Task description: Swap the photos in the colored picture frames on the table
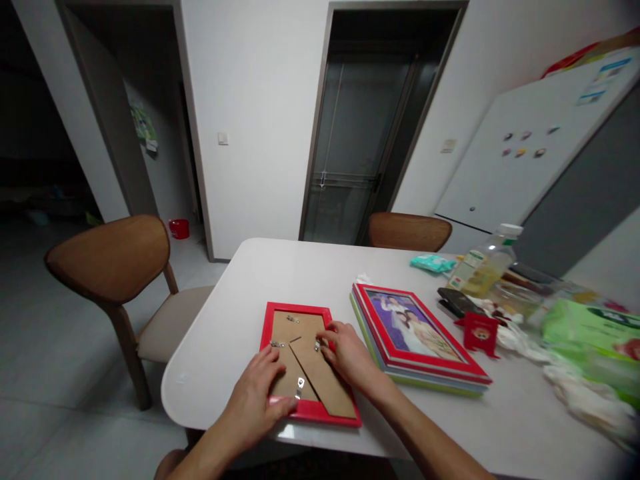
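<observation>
A red picture frame lies face down on the white table, its brown backing board and small metal clips showing. My left hand rests on the frame's lower left part, fingers apart, the thumb near the bottom clip. My right hand is at the frame's right side, its fingertips bent together at the right clip. To the right, a stack of frames has a red one on top, with a photo of people facing up.
Behind the stack are a teal packet, a bottle and a dark object. A red card, crumpled tissues and a green bag lie on the right. Chairs stand left and behind the table.
</observation>
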The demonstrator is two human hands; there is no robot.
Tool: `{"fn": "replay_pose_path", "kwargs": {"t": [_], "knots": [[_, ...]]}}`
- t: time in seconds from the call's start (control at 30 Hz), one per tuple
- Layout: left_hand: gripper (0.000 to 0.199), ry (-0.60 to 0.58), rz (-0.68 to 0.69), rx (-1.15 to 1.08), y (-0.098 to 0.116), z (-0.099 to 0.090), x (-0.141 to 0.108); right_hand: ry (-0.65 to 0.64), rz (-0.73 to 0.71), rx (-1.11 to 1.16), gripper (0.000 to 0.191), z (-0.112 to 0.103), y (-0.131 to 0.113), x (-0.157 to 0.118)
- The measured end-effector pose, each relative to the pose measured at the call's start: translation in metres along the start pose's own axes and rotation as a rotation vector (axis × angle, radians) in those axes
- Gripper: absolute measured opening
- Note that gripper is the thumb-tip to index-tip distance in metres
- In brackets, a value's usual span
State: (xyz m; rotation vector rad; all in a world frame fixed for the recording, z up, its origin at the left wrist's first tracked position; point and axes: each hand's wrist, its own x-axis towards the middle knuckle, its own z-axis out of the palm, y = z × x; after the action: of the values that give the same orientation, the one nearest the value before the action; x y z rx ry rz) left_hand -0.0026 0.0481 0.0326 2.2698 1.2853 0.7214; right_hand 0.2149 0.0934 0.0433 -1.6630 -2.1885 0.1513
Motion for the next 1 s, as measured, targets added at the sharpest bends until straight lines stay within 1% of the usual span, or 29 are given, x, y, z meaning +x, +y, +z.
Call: {"fn": "replay_pose_path", "kwargs": {"t": [0.07, 0.13, 0.3, 0.5, 0.57, 0.63, 0.7, 0.77, 0.83, 1.0], "knots": [[0.056, -0.057, 0.024, 0.042, -0.001, 0.003, 0.000, -0.006, -0.020, -0.042, 0.021, 0.003, -0.001, -0.001], [0.062, -0.069, 0.027, 0.076, -0.002, 0.005, 0.000, -0.019, -0.033, -0.049, 0.024, 0.005, 0.000, -0.003], [0.046, -0.037, -0.002, 0.085, -0.002, 0.009, -0.002, -0.025, -0.125, 0.007, 0.028, 0.001, 0.005, -0.013], [0.045, -0.083, -0.027, 0.115, 0.004, 0.005, -0.003, -0.109, -0.274, -0.029, 0.030, -0.013, 0.003, -0.019], [0.040, -0.089, -0.022, 0.125, 0.004, 0.004, -0.004, -0.123, -0.280, -0.038, 0.027, -0.015, 0.003, -0.021], [0.036, -0.070, -0.005, 0.127, 0.004, 0.005, -0.006, -0.128, -0.265, -0.036, 0.025, -0.015, 0.004, -0.023], [0.033, -0.048, 0.016, 0.121, 0.003, 0.005, -0.008, -0.103, -0.237, -0.041, 0.026, -0.014, 0.004, -0.025], [0.032, -0.047, 0.031, 0.111, 0.002, 0.005, -0.009, -0.050, -0.207, -0.061, 0.029, -0.013, -0.001, -0.029], [0.031, -0.053, 0.038, 0.101, 0.002, 0.005, -0.009, -0.031, -0.220, -0.061, 0.030, -0.013, -0.012, -0.033], [0.028, -0.039, 0.043, 0.081, 0.002, 0.004, -0.009, -0.153, -0.379, 0.059, 0.022, -0.011, -0.044, -0.042]]}}
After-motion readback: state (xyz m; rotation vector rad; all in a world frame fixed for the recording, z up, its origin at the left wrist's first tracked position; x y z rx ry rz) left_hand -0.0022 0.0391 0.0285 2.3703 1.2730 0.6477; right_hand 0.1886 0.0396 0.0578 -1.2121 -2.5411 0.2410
